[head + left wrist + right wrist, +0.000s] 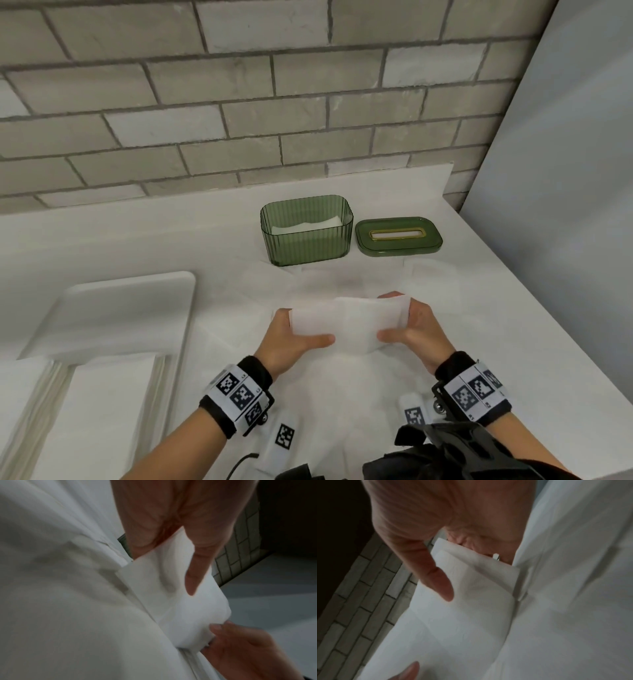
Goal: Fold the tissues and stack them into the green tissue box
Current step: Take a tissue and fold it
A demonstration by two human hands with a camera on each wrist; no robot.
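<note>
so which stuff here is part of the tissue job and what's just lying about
Part of the job:
folded tissue, held by left hand and right hand
green tissue box, tissue inside
loose tissues
green lid

Lying about:
white tray

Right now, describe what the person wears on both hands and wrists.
The left hand and right hand are bare, with no gloves. Each wrist carries a black band: the left wristband and right wristband are wrapped in white strips printed with square black-and-white markers. Black mounts with screws sit at their inner edges. The forearms are bare, no sleeves.
</note>
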